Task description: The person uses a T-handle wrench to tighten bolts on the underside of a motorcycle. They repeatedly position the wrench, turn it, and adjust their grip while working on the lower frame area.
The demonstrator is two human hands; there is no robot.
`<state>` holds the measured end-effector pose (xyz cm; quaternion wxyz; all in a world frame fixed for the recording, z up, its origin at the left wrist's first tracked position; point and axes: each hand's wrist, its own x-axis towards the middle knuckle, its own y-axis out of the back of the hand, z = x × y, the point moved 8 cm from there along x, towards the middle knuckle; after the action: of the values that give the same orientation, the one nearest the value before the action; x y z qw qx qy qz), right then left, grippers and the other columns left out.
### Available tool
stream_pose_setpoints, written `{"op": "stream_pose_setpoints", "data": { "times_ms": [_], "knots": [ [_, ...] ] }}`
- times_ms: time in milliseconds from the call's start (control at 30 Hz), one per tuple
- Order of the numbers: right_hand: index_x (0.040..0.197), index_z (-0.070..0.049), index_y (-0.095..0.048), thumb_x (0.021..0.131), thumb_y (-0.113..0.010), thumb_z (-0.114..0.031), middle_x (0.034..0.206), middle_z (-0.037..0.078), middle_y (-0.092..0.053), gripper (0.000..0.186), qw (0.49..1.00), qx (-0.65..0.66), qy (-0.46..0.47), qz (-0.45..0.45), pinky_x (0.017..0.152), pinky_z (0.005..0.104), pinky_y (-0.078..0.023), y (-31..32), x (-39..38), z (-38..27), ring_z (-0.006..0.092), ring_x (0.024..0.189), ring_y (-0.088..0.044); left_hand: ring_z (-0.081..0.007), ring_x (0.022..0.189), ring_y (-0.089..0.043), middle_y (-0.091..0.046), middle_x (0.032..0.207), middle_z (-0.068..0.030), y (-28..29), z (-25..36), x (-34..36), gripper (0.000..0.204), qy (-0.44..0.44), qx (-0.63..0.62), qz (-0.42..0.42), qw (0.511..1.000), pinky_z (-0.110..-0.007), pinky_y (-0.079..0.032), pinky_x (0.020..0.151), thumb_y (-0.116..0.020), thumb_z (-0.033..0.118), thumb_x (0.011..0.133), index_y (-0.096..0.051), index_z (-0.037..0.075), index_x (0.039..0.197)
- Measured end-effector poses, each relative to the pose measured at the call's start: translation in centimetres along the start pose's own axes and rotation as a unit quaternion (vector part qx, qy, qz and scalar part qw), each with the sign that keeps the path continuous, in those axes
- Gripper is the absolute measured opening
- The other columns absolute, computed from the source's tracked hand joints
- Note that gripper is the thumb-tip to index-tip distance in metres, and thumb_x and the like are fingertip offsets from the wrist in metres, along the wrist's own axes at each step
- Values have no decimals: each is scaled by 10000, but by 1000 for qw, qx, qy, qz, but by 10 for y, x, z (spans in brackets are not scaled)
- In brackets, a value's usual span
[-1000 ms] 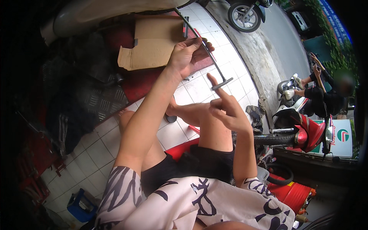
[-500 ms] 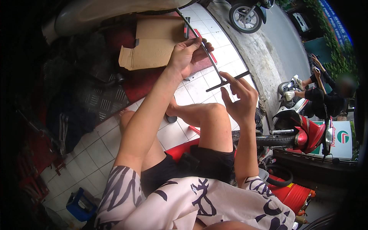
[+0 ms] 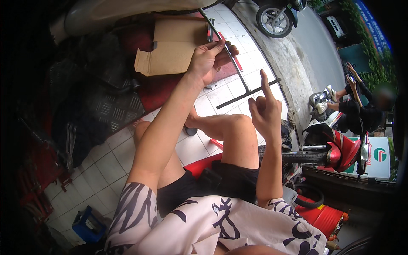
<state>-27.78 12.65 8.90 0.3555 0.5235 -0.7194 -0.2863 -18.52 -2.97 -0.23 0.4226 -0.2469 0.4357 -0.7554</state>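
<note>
My left hand (image 3: 205, 63) pinches the long thin shaft of a T-handle wrench (image 3: 240, 75) between thumb and fingers. Away from me, the shaft runs up to the edge of a pale vehicle body panel (image 3: 114, 19), where its tip cannot be made out. The wrench's dark crossbar (image 3: 233, 101) is at the near end, tilted up to the right. Beside it is my right hand (image 3: 267, 111), index finger stretched upward across the bar's right part, the other fingers bent. It does not grip the wrench; whether the finger touches the bar is unclear.
Flattened cardboard (image 3: 176, 53) lies on a dark red surface beyond my left forearm. White tiles (image 3: 197, 148) cover the floor under my knees. A red motorbike (image 3: 340, 148) and a seated person (image 3: 365, 106) are to the right. A blue stool-like object (image 3: 88, 223) stands lower left.
The crossbar has turned about the shaft, its left end now reaching further out. My right hand has come off the bar, its index finger now straightened upward. My left hand keeps its hold.
</note>
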Motion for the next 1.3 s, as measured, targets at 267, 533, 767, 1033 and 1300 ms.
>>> {"op": "stream_pose_setpoints", "data": {
  "times_ms": [267, 533, 767, 1033, 1300],
  "knots": [
    [1024, -51, -688, 730, -688, -124, 529, 87, -485, 303, 997, -63, -1, -44, 461, 347, -368, -26, -10, 9, 208, 422, -437, -260, 874, -679, -673, 916, -169, -1, 2, 0, 180, -7, 4, 9, 1000, -330, -575, 773, -503, 115, 955, -625, -18, 957],
    [1132, -71, -670, 710, -655, 20, 528, 23, -413, 432, 984, -72, 165, -1, 420, 271, -326, -9, -13, -23, 115, 409, -382, -238, 894, -672, -676, 934, -149, -8, 8, 0, 177, -17, -7, -31, 999, -321, -562, 814, -533, 132, 943, -632, -8, 986],
    [1332, -41, -500, 659, -676, -27, 463, 9, -371, 696, 982, -34, 183, 40, 437, 295, -362, -9, -17, -39, 143, 384, -402, -259, 850, -684, -674, 903, -182, 0, 6, 1, 155, -22, -11, 10, 1000, -321, -580, 751, -538, 101, 935, -624, -26, 955],
    [1179, -90, -607, 696, -603, -67, 534, 132, -549, 483, 982, -85, 18, -170, 507, 387, -452, -60, -20, 30, 293, 467, -550, -262, 867, -684, -673, 915, -173, -2, 5, 3, 153, -18, -22, 7, 1000, -319, -580, 736, -546, 129, 938, -618, -3, 966],
    [1407, -44, -380, 739, -579, -27, 462, 64, -403, 697, 997, 68, 24, -25, 459, 289, -369, -19, -11, -20, 187, 393, -424, -270, 873, -685, -675, 919, -167, 5, 7, 5, 152, -22, 2, 8, 1000, -325, -578, 736, -542, 130, 940, -616, -2, 957]
  ]
}}
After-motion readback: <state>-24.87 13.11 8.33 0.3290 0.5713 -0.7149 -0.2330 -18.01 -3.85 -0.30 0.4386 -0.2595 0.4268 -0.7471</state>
